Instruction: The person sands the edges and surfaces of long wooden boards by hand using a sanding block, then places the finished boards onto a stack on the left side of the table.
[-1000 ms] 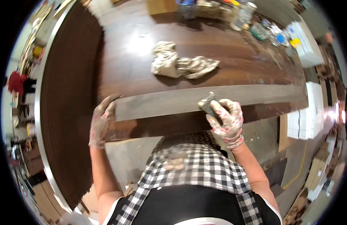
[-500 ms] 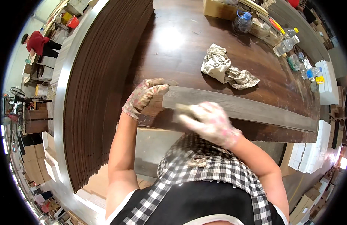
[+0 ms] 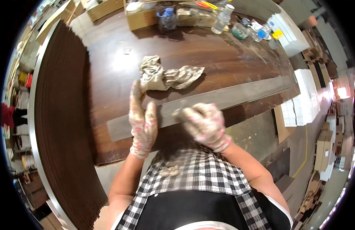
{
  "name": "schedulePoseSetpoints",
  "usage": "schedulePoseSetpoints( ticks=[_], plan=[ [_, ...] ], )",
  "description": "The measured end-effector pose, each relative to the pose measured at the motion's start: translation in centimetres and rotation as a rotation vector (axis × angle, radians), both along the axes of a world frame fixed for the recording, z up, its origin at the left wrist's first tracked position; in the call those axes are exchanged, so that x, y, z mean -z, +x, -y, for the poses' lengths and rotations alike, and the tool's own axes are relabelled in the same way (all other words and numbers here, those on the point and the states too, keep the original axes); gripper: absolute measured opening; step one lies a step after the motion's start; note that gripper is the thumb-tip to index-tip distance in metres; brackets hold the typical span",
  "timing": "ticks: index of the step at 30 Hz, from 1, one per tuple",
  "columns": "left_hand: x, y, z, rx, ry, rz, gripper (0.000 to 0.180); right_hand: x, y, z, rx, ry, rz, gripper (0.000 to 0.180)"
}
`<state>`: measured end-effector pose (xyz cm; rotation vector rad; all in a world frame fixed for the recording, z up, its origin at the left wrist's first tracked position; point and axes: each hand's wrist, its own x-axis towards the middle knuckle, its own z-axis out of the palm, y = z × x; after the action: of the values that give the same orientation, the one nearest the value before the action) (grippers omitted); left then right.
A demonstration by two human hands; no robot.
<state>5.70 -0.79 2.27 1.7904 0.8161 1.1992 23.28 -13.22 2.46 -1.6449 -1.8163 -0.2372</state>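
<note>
A long grey plank (image 3: 242, 94) lies across the near edge of a dark wooden table (image 3: 223, 57). My left hand (image 3: 143, 122), in a stained work glove, rests flat on the plank's left part, and its fingertips reach a crumpled beige rag (image 3: 166, 76). My gloved right hand (image 3: 204, 124) is blurred and closed, pressed down on the middle of the plank. It seems to grip a small grey block, which the fingers mostly hide.
A tall stack of dark boards (image 3: 62, 115) curves along the table's left side. At the far edge stand a cardboard box (image 3: 141, 17), a blue jug (image 3: 168, 19) and plastic bottles (image 3: 222, 19). White stacked panels (image 3: 308, 99) sit to the right.
My view has swung, so the plank now runs up to the right. My right hand has slid along the plank, and my left hand now lies flat on it beside the rag.
</note>
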Motion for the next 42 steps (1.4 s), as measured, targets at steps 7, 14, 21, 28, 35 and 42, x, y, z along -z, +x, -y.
schedulePoseSetpoints(
  ticks=[7,14,21,28,35,42],
  plan=[
    [-1.0,1.2,0.7,0.161,0.095,-0.403,0.046,1.9,20.4,10.5,0.663,0.035,-0.162,0.041],
    [-0.8,1.2,1.6,-0.024,-0.108,-0.484,0.037,2.3,43.4,17.4,0.916,0.081,-0.14,0.037],
    [-3.8,9.8,4.0,0.082,0.391,-0.83,0.073,1.8,56.4,16.2,1.06,0.187,-0.512,0.036],
    [-2.9,15.7,5.3,0.238,0.353,-0.991,0.092,-2.1,43.0,7.1,0.427,0.223,-0.609,0.036],
    [-2.2,10.2,7.3,-0.035,0.448,-0.869,0.081,-5.0,37.8,7.0,0.299,0.37,-0.86,0.039],
    [-13.9,-4.0,6.9,-0.692,0.488,-0.997,0.093,-4.9,33.2,1.5,0.202,0.317,-0.497,0.037]
  ],
)
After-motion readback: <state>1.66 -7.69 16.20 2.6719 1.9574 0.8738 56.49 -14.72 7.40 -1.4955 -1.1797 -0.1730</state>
